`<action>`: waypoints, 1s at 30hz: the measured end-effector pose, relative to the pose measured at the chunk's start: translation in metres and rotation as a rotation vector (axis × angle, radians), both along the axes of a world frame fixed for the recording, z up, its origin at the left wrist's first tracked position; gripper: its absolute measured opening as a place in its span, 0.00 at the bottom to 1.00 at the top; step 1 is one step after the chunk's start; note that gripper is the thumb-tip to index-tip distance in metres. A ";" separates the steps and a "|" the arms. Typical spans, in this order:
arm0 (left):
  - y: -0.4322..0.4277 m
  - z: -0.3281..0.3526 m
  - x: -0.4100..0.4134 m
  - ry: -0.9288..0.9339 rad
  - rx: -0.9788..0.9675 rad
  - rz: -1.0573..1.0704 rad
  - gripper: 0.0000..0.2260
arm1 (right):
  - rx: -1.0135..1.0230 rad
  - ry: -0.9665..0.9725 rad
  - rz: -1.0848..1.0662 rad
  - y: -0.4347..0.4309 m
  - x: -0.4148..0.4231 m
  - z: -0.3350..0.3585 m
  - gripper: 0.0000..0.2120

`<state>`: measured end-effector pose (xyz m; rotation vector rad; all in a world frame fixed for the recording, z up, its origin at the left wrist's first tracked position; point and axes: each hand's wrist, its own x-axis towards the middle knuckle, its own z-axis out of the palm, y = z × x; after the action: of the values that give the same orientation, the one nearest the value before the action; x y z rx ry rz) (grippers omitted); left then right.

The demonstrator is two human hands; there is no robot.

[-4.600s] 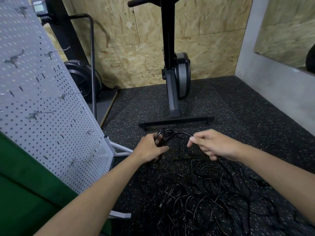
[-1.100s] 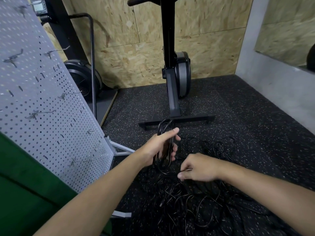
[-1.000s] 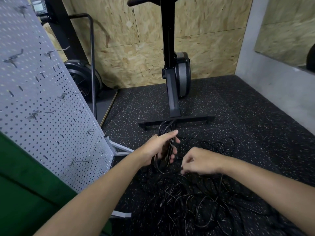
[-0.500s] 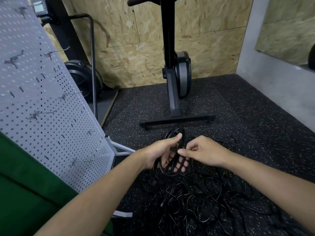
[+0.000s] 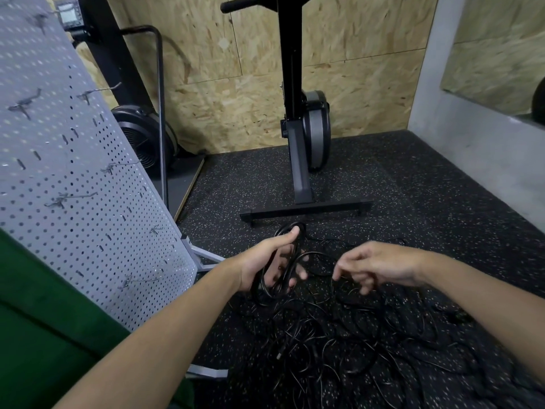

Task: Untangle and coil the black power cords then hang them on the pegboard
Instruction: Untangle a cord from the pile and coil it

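Head view: gripping a partly wound coil of black power cord (image 5: 283, 226) in the left hand (image 5: 265, 261), pressing the thumb over the top of the loops and curling the fingers round them from below, keeping the coil upright just above the floor. Hovering the right hand (image 5: 380, 265) close beside it, fingers loosely bent and pointing down and left, spreading slightly, pinching nothing that can be made out, though blurring a little at the tips. Trailing from the coil's lower end down into the tangle of black cords (image 5: 339, 343), lying heaped on the speckled rubber floor (image 5: 413, 187) directly under both forearms and spreading toward the near right. Standing to the left, leaning in view, the grey pegboard (image 5: 73, 172) with bare wire hooks (image 5: 129, 163) sticking out, carrying no cords, its white stand foot (image 5: 206, 256) reaching out just left of the left wrist. Blocking the far side of the tangle, the crossbar base (image 5: 306, 209) of a black upright exercise machine (image 5: 295, 160), sitting just beyond the coil. Showing behind the pegboard, a black fan-wheel machine (image 5: 144, 137); backing everything, a chipboard wall (image 5: 236, 84); closing off the right, a grey concrete wall (image 5: 472, 137); filling the lower left corner, a green surface (image 5: 44, 335).
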<state>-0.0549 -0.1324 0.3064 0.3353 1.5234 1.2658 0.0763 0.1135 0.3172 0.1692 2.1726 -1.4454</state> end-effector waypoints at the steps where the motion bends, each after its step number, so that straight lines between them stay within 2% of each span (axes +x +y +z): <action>1: 0.000 0.000 0.001 0.014 -0.011 -0.011 0.32 | 0.073 0.066 0.022 -0.001 -0.002 0.004 0.12; 3: 0.001 -0.001 0.002 0.014 -0.028 -0.021 0.32 | 0.195 0.158 0.078 -0.005 -0.004 0.010 0.10; 7: 0.001 -0.003 0.003 -0.010 -0.031 -0.022 0.31 | 0.291 0.251 0.084 -0.012 -0.005 0.013 0.10; 9: 0.002 -0.004 0.005 -0.045 -0.033 -0.042 0.28 | 0.331 0.292 0.039 -0.016 -0.007 0.012 0.11; 11: 0.006 -0.004 0.007 -0.061 -0.050 -0.062 0.25 | 0.295 0.291 -0.097 -0.020 -0.009 0.010 0.15; 13: 0.011 -0.005 0.009 -0.036 -0.079 -0.065 0.24 | 0.207 0.225 -0.248 -0.024 -0.011 0.009 0.19; 15: 0.013 -0.006 0.007 -0.026 -0.084 -0.012 0.25 | 0.071 0.113 -0.276 -0.025 -0.010 0.013 0.17; 18: 0.010 -0.006 0.000 -0.042 -0.055 0.142 0.24 | -0.118 -0.109 -0.133 -0.016 -0.003 0.018 0.09; 20: 0.005 -0.007 -0.007 -0.029 -0.042 0.228 0.23 | -0.103 -0.233 -0.029 -0.008 0.002 0.019 0.06; 22: 0.000 -0.007 -0.010 -0.022 -0.033 0.258 0.23 | -0.073 -0.292 0.031 0.000 0.006 0.018 0.07; 24: -0.002 -0.008 -0.011 -0.037 -0.025 0.261 0.24 | -0.121 -0.260 0.022 0.007 0.006 0.019 0.09; 27: -0.004 -0.011 -0.010 -0.041 -0.027 0.222 0.29 | -0.207 -0.130 -0.135 0.003 0.003 0.020 0.12; 30: -0.001 -0.019 -0.009 0.046 -0.107 0.115 0.35 | -0.158 0.024 -0.279 -0.017 -0.001 0.016 0.14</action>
<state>-0.0637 -0.1337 0.2874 0.2108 1.6633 1.2671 0.0751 0.0960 0.3329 0.4146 2.1051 -1.7731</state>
